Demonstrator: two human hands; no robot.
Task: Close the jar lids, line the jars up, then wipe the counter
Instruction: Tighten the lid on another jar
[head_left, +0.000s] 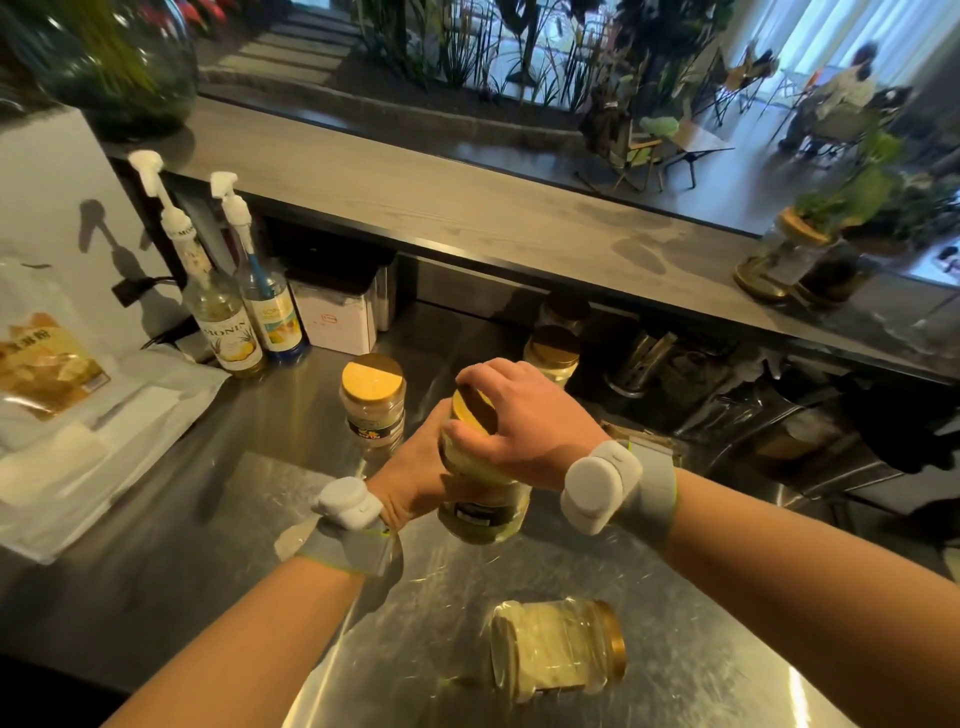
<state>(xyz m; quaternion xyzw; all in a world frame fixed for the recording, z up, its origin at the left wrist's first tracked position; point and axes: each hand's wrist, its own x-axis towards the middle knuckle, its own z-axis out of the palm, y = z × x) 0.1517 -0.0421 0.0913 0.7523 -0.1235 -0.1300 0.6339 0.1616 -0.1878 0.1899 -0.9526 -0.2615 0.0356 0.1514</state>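
Observation:
A clear jar (480, 512) of pale yellow contents is held above the steel counter (208, 519). My left hand (415, 478) wraps its body from the left. My right hand (524, 421) grips its gold lid (470, 408) from above. A second jar (372, 402) with a gold lid stands upright just behind to the left. A third lidded jar (551, 358) stands farther back, with another jar (563, 312) in shadow behind it. One more jar (558, 649) lies on its side near me, its gold lid pointing right.
Two pump syrup bottles (228, 322) and a white canister (340, 312) stand at the back left. Plastic bags (67, 405) of powder lie on the left. A raised wooden bar shelf (467, 208) runs behind, with potted plants (800, 254) at its right end.

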